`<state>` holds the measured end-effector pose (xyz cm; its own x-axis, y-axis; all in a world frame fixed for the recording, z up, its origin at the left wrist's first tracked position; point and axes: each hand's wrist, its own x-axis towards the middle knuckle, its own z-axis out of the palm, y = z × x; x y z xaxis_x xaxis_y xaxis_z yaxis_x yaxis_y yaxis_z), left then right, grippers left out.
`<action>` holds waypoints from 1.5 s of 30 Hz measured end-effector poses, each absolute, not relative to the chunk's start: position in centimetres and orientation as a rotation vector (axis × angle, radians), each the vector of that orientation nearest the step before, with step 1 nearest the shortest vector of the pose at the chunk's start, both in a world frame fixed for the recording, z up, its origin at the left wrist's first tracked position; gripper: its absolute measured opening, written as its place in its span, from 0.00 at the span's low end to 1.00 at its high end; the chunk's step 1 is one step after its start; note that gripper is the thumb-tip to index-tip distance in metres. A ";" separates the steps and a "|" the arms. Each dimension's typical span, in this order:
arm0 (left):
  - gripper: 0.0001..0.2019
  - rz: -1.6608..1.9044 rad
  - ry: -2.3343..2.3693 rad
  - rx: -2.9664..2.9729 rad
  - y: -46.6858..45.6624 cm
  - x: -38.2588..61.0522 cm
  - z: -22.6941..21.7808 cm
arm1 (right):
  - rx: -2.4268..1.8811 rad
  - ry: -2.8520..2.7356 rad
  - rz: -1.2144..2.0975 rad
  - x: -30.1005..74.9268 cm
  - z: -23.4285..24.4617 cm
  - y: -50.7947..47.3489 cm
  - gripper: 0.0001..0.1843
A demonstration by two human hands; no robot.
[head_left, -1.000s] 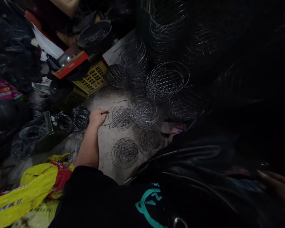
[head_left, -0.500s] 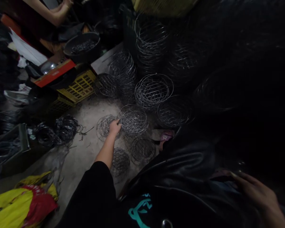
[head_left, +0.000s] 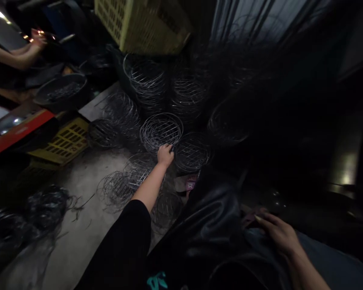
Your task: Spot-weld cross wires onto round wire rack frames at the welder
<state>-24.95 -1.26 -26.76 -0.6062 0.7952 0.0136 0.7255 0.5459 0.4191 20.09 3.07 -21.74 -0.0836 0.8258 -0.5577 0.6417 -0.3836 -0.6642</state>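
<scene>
Round wire racks lie in stacks on the floor. My left hand (head_left: 165,155) reaches down to the near rim of one bright stack of wire racks (head_left: 161,131), its fingers curled over the edge wire. Below my forearm, partly covered by it, sits another wire rack pile (head_left: 139,167), with a looser wire rack heap (head_left: 116,189) to its left. Over my lap, on the black apron (head_left: 211,225), my right hand (head_left: 276,231) rests with its fingers together against a dull reddish thing (head_left: 251,216), too dark to make out.
Taller wire rack stacks (head_left: 147,86) stand behind, below a yellow crate (head_left: 151,32). At the left are another yellow crate (head_left: 69,141), a dark basin (head_left: 63,90) and black wire coils (head_left: 45,205). A co-worker's arm (head_left: 24,56) shows at upper left. A foot in a sandal (head_left: 190,184) is close by.
My left hand has gone from the looser heap and pile on the left to the bright stack farther back. The view has swung right. My right hand still rests on my lap.
</scene>
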 end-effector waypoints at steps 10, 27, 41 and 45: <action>0.16 0.644 2.318 1.489 4.9 -18.6 -26.6 | -1.885 -1.434 1.763 18.4 -22.6 4.1 0.18; 0.20 0.376 2.200 1.767 21.4 -12.4 -24.5 | -1.799 -1.654 1.703 19.0 -24.7 3.6 0.14; 0.17 0.119 2.221 1.827 25.3 -14.1 -24.0 | -1.789 -1.811 1.602 18.5 -24.8 3.7 0.05; 0.17 0.138 2.225 1.818 25.5 -14.5 -24.0 | -1.829 -1.893 1.584 17.9 -23.9 4.3 0.05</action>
<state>-14.51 25.52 -23.95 -0.1804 0.9732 -0.1428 0.9481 0.2107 0.2382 17.91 4.27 -23.91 -0.2893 0.7688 -0.5703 0.6970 -0.2392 -0.6760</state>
